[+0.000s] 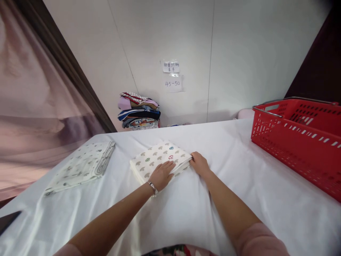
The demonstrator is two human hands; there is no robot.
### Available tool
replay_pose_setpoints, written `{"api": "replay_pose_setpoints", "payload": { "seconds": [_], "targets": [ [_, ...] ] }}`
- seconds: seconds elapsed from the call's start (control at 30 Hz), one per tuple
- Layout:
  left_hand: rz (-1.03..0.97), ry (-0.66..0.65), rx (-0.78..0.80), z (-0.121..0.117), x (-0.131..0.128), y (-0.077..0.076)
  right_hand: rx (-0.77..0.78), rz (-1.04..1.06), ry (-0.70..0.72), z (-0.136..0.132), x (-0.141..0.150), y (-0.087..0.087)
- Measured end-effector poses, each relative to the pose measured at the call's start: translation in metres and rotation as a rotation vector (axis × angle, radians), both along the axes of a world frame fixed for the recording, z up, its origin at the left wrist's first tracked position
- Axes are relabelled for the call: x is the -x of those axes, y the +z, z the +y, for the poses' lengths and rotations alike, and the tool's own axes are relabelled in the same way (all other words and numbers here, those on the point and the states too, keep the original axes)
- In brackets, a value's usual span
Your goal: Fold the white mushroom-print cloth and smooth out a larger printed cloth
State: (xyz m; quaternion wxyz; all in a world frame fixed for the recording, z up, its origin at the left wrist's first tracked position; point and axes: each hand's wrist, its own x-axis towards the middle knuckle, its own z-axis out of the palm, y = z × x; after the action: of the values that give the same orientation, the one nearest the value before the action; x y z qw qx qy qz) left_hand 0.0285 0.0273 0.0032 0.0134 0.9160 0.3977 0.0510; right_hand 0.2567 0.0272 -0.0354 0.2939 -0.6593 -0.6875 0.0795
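A white cloth with grey mushroom-like prints and a few coloured ones, the folded cloth (pixel 157 156), lies flat in the middle of the table. My left hand (pixel 161 174) rests on its near edge, palm down with the fingers stretched out, a bracelet on the wrist. At the cloth's right corner my right hand (pixel 199 163) is closed, its fingertips curled round the folded layers. To the left lies a second folded cloth (pixel 82 165), white with small dark prints; neither hand touches it.
A red plastic basket (pixel 295 142) with a metal handle stands on the right of the white-covered table (pixel 181 213). Behind the far edge rises a pile of folded fabrics (pixel 140 112) against the wall. A dark flat object (pixel 9 220) lies at the left edge, near a pink curtain (pixel 39 106).
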Motion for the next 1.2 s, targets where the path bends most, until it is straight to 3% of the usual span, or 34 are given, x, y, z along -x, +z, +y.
{"api": "replay_pose_setpoints", "payload": {
  "seconds": [0.23,0.7,0.9,1.03,1.2],
  "targets": [
    [0.001,0.007,0.09,-0.001,0.001,0.001,0.008,0.015,0.028,-0.001,0.0,0.002],
    [0.019,0.054,0.076,-0.009,0.0,0.004,0.001,0.046,0.028,0.0,-0.002,-0.002],
    [-0.031,0.067,0.075,0.016,-0.028,0.011,-0.018,0.038,-0.012,-0.002,-0.001,-0.002],
    [-0.024,0.138,0.119,0.039,-0.035,0.001,-0.081,0.031,-0.035,-0.002,0.001,-0.001],
    [-0.036,0.131,0.166,0.051,-0.029,-0.009,-0.061,0.002,-0.012,-0.001,0.002,0.002]
  ]
}}
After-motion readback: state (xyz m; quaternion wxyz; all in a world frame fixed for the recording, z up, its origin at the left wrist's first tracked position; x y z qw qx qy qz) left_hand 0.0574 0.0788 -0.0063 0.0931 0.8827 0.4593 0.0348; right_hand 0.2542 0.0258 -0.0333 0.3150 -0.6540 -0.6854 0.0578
